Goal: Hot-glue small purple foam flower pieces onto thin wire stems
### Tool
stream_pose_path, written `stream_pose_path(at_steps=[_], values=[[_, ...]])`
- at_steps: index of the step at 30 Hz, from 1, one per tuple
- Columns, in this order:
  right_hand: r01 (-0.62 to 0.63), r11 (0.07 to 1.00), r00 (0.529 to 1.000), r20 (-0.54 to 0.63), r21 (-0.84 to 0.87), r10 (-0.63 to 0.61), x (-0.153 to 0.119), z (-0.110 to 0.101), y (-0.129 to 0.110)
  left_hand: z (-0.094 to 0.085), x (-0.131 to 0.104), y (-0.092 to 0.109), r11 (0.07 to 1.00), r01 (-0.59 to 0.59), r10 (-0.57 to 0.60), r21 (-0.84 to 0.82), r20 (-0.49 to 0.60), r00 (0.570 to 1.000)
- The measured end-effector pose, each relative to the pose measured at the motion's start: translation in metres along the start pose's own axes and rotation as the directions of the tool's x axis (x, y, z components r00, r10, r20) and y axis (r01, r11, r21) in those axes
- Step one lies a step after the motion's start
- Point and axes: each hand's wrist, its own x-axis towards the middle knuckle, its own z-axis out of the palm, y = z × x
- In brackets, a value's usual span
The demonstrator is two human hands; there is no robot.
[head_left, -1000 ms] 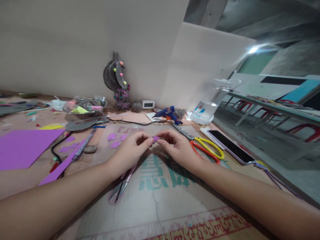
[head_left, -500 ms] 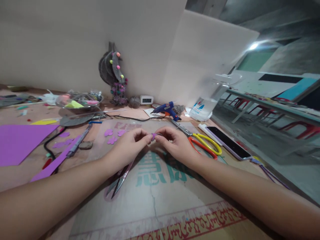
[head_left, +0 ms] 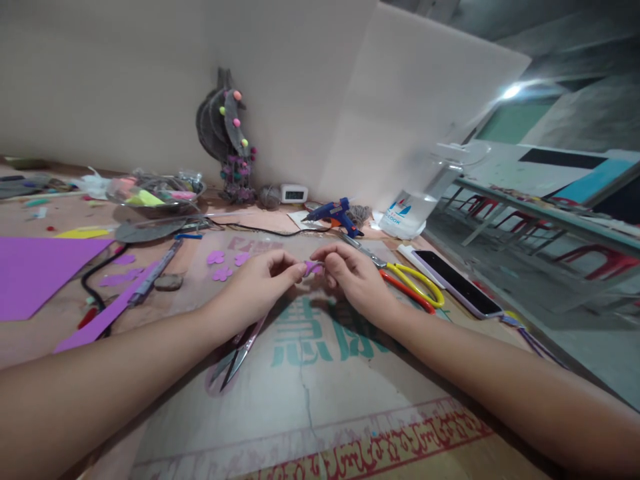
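Between my two hands, over the middle of the cardboard, is a small purple flower cutout (head_left: 313, 267), bent and partly covered by fingers. My left hand (head_left: 273, 275) pinches its left side between thumb and finger. My right hand (head_left: 353, 275) closes its fingertips on the right side. Several flat purple flowers (head_left: 223, 273) lie just beyond my left hand. Below my left wrist is a pair of scissors (head_left: 240, 358), blades towards me and handles hidden. Yellow-and-orange-handled scissors (head_left: 415, 285) lie to the right of my right hand.
A blue glue gun (head_left: 336, 215) rests behind my hands beside a clear plastic jug (head_left: 407, 210). A phone (head_left: 457, 283) lies at the right table edge. Purple sheet (head_left: 45, 273), a pen (head_left: 156, 275) and a stone (head_left: 169, 283) are left. A full bowl (head_left: 155, 200) sits behind.
My right hand has turned and drawn slightly away from the left fingertips, so more of the purple flower shows between them. The view has shifted a little.
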Motion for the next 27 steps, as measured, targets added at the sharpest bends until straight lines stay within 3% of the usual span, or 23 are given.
stream_pose_path(at_steps=[4, 9, 11, 14, 17, 21, 27], values=[[0.033, 0.990, 0.998, -0.055, 0.136, -0.026, 0.002, -0.002, 0.007, 0.001, 0.000, -0.001, 0.999, 0.012, -0.012, -0.039, -0.015, 1.000], [0.093, 0.994, 0.972, -0.223, 0.049, -0.080, 0.006, -0.009, 0.011, 0.002, 0.002, -0.002, 0.998, 0.000, -0.003, -0.060, -0.047, 0.999], [0.064, 0.994, 0.979, -0.200, 0.085, -0.046, 0.005, -0.009, 0.011, 0.002, 0.002, 0.000, 0.997, -0.007, 0.002, -0.073, -0.061, 0.998], [0.016, 0.980, 0.997, -0.077, 0.200, -0.001, 0.002, -0.006, 0.007, 0.002, 0.001, 0.004, 0.996, 0.000, -0.006, -0.091, -0.068, 0.998], [-0.020, 0.986, 1.000, -0.003, 0.168, 0.021, -0.001, -0.001, 0.001, 0.002, 0.000, 0.007, 0.997, 0.009, -0.015, -0.081, -0.070, 0.997], [-0.024, 1.000, 1.000, -0.015, 0.012, 0.024, -0.001, 0.000, -0.004, 0.002, 0.001, 0.006, 0.996, 0.029, -0.035, -0.082, -0.075, 0.997], [-0.064, 0.998, 0.997, -0.032, 0.009, 0.065, 0.002, -0.002, 0.000, 0.003, 0.000, 0.007, 0.990, 0.026, -0.040, -0.139, -0.099, 0.994]])
